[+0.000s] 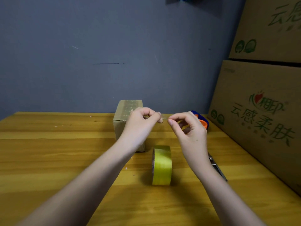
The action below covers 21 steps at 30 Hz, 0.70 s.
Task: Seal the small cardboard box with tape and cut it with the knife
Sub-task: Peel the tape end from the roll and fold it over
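**A:** Cardboard box [128, 126] first: where is it for you?

**B:** It lies on the wooden table [48, 152], toward the far edge and just left of centre, partly behind your left wrist. A strip of clear tape already seems to run along its top.

**A:** And your hands?

**B:** Both are raised above the table, between the box and the tape dispenser [202, 119] at the far right. Your left hand [143, 121] is curled, thumb and forefinger pinching one end of a thin clear scrap, which looks like tape. Your right hand [190, 131] pinches the other end with its fingertips. The scrap is too small for me to say how long it is.

**A:** So how do I handle this step well?

**B:** Keep the piece taut between the two pinches so it doesn't fold onto itself. Touch only the very ends; fingerprints likely weaken the glue. If it's meant for the box, lower it flat over the seam and press outward from the middle.

**A:** The roll and the knife?

**B:** The yellow tape roll [162, 165] stands on edge, near you and right of centre. The knife [217, 168] lies just right of it, mostly hidden by your right forearm.
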Motion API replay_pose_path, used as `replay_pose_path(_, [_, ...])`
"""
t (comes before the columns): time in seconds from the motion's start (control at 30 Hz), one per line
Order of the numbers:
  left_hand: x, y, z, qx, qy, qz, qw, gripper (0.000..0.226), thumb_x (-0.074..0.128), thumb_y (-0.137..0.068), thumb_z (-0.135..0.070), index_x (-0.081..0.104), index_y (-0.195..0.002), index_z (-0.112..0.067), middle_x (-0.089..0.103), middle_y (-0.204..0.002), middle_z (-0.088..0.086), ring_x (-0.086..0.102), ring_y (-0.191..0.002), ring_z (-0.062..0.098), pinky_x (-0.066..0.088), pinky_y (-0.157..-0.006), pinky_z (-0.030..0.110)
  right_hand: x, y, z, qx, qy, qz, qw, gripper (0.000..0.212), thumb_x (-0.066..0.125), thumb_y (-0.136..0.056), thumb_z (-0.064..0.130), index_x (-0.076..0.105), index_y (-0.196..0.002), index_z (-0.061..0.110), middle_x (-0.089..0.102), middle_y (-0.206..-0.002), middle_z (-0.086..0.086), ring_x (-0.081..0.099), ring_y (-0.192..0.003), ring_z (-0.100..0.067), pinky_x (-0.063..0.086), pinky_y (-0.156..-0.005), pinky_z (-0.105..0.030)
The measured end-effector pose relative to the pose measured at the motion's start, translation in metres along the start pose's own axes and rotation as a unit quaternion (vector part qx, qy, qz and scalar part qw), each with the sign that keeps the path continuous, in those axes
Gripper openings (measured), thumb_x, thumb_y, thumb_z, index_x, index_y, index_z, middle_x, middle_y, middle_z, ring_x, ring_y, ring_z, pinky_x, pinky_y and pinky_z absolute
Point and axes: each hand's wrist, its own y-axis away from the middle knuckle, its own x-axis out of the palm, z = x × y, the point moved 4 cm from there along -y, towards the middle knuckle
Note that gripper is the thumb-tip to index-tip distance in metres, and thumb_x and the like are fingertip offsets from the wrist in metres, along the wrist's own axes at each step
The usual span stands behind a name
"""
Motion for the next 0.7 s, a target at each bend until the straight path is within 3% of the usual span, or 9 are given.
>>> replay_pose_path(0.13, [-0.002, 0.002, 0.002, 0.038, -0.051, -0.028, 0.998, 0.023, 0.064, -0.083, -0.021, 0.070, -0.060, -0.022, 0.067, -0.093, 0.002, 0.063, -0.091, 0.012, 0.049, -0.089, 0.037, 0.003, 0.004, -0.001, -0.009, 0.041, -0.015, 0.999, 0.002, 0.063, -0.088, 0.020, 0.065, -0.089, 0.019, 0.058, -0.092, 0.006, 0.054, -0.083, -0.004, 0.047, -0.064, -0.017])
replay_pose_path(0.27, [-0.004, 0.003, 0.003, 0.040, -0.078, -0.039, 0.995, 0.024, 0.063, -0.078, -0.036, 0.068, -0.058, -0.024, 0.067, -0.089, -0.003, 0.064, -0.088, 0.012, 0.051, -0.087, 0.043, 0.003, 0.007, 0.004, -0.048, 0.064, -0.032, 0.996, 0.004, 0.062, -0.089, 0.017, 0.065, -0.089, 0.013, 0.053, -0.100, 0.001, 0.051, -0.084, 0.001, 0.047, -0.066, -0.017])
replay_pose_path(0.37, [-0.006, 0.005, 0.003, 0.056, -0.108, -0.074, 0.990, 0.029, 0.054, -0.073, -0.050, 0.062, -0.070, -0.022, 0.062, -0.090, -0.006, 0.064, -0.079, 0.014, 0.052, -0.079, 0.044, 0.005, 0.007, 0.005, -0.064, 0.081, -0.033, 0.994, 0.004, 0.061, -0.090, 0.016, 0.064, -0.089, 0.013, 0.054, -0.099, 0.000, 0.050, -0.084, 0.000, 0.046, -0.066, -0.018])
replay_pose_path(0.5, [-0.015, 0.007, 0.006, 0.090, -0.096, -0.093, 0.987, 0.015, 0.054, -0.082, -0.043, 0.045, -0.083, -0.030, 0.063, -0.091, -0.003, 0.065, -0.075, 0.015, 0.054, -0.073, 0.047, -0.003, 0.006, 0.001, -0.040, 0.067, -0.039, 0.996, 0.004, 0.061, -0.090, 0.016, 0.063, -0.088, 0.015, 0.053, -0.095, 0.005, 0.052, -0.084, -0.002, 0.048, -0.069, -0.025])
replay_pose_path(0.57, [-0.015, 0.012, 0.002, 0.161, -0.107, -0.067, 0.979, 0.004, 0.055, -0.084, -0.034, 0.051, -0.086, -0.032, 0.061, -0.094, -0.004, 0.063, -0.086, 0.010, 0.053, -0.080, 0.040, -0.003, 0.006, 0.002, -0.048, 0.074, -0.024, 0.996, 0.003, 0.062, -0.090, 0.018, 0.064, -0.088, 0.016, 0.054, -0.094, 0.006, 0.053, -0.082, -0.004, 0.048, -0.067, -0.028])
replay_pose_path(0.63, [-0.011, 0.019, -0.004, 0.247, -0.172, -0.053, 0.952, 0.010, 0.058, -0.086, -0.027, 0.060, -0.096, -0.026, 0.057, -0.100, -0.006, 0.055, -0.096, 0.003, 0.047, -0.087, 0.024, -0.001, 0.006, 0.005, -0.059, 0.076, -0.012, 0.995, 0.004, 0.063, -0.089, 0.019, 0.064, -0.089, 0.015, 0.055, -0.094, 0.005, 0.053, -0.081, -0.005, 0.049, -0.066, -0.031])
replay_pose_path(0.7, [-0.006, 0.020, -0.006, 0.277, -0.218, -0.043, 0.935, 0.020, 0.058, -0.085, -0.032, 0.065, -0.103, -0.024, 0.056, -0.104, -0.007, 0.052, -0.103, 0.003, 0.043, -0.091, 0.023, 0.000, 0.005, 0.006, -0.061, 0.071, -0.011, 0.996, 0.005, 0.062, -0.089, 0.020, 0.064, -0.089, 0.015, 0.056, -0.092, 0.006, 0.054, -0.081, -0.007, 0.049, -0.066, -0.033])
